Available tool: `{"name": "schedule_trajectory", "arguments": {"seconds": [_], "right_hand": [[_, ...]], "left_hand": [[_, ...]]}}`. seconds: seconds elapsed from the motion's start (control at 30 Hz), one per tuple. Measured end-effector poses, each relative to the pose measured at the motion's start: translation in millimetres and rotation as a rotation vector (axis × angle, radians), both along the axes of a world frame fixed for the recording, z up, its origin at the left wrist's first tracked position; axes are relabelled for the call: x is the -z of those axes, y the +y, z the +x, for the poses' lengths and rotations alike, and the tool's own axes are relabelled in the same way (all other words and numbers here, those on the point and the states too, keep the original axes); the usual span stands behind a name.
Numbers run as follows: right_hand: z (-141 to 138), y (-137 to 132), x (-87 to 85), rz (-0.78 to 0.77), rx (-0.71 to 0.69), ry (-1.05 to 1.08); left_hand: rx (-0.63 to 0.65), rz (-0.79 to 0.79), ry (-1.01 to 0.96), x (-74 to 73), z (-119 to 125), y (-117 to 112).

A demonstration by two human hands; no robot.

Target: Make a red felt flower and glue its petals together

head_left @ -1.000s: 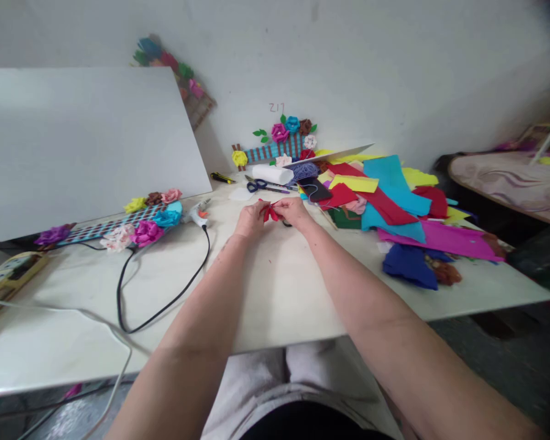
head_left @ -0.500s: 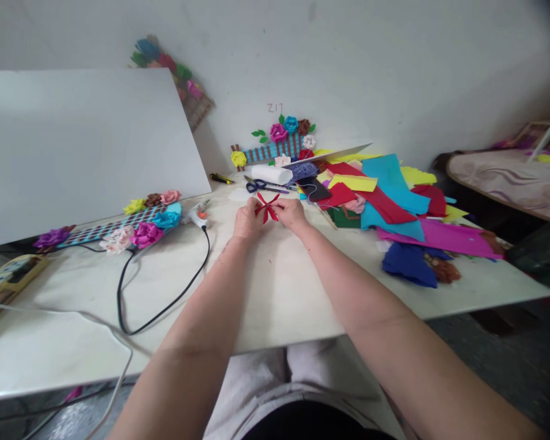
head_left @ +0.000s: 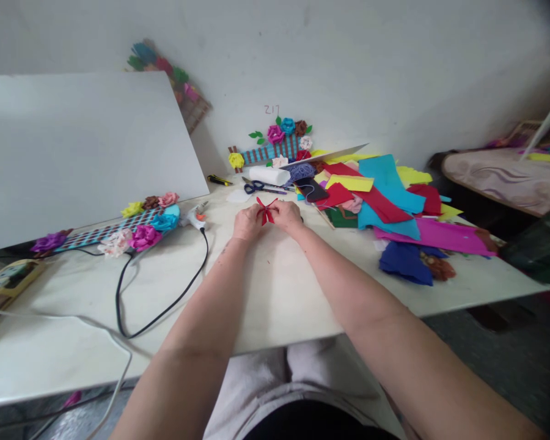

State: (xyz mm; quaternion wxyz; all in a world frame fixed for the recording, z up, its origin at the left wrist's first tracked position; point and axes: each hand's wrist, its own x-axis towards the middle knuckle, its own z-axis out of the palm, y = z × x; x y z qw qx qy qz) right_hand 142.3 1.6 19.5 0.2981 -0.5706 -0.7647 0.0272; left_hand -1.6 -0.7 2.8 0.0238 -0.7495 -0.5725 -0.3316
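Between my two hands, above the white table point(head_left: 284, 287), is a small red paper flower point(head_left: 266, 211) with narrow pointed petals. My left hand point(head_left: 248, 222) pinches its left side, fingers closed. My right hand point(head_left: 286, 215) grips the right side the same way, and its fingertips cover part of the petals. Just beyond the hands lie dark-handled scissors point(head_left: 255, 187) and a white scrap of paper point(head_left: 238, 195). A tiny red bit point(head_left: 268, 262) rests on the table in front of the hands.
At left are a glue gun point(head_left: 195, 217) with its looped black cord point(head_left: 118, 299), a flower-trimmed panel point(head_left: 114, 229), a white board point(head_left: 87, 153) and a power strip point(head_left: 4, 284). Coloured paper sheets point(head_left: 385, 189) pile up at right. A yellow cutter point(head_left: 220, 180) lies toward the back.
My right hand's fingers have come in closer to the red flower, covering more of its right petals. Both hands still hold it in nearly the same spot.
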Motion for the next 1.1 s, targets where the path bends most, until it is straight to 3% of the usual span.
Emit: {"name": "schedule_trajectory", "arguments": {"seconds": [0.27, 0.4, 0.53, 0.7, 0.9, 1.1], "right_hand": [[-6.5, -5.8, -5.1, -0.022, 0.048, -0.191], [-6.3, -6.6, -6.3, 0.008, -0.004, -0.237], [2.9, 4.2, 0.9, -0.029, -0.049, -0.084], [12.1, 22.5, 13.1, -0.093, -0.166, 0.182], [15.2, 21.1, 8.5, -0.134, -0.282, 0.529], [19.7, 18.7, 2.8, -0.205, -0.144, 0.939]], "left_hand": [[-0.007, -0.039, 0.171, -5.9, 6.7, -4.9], [0.017, -0.024, 0.095, -3.8, 2.8, -1.9], [0.096, -0.035, -0.035, -0.8, -4.3, 3.7], [0.198, -0.114, -0.334, 0.1, -5.5, 7.5], [0.239, -0.406, -1.061, -3.0, -2.4, 2.1], [0.443, -0.568, -1.355, -7.1, -6.6, -3.2]]}}
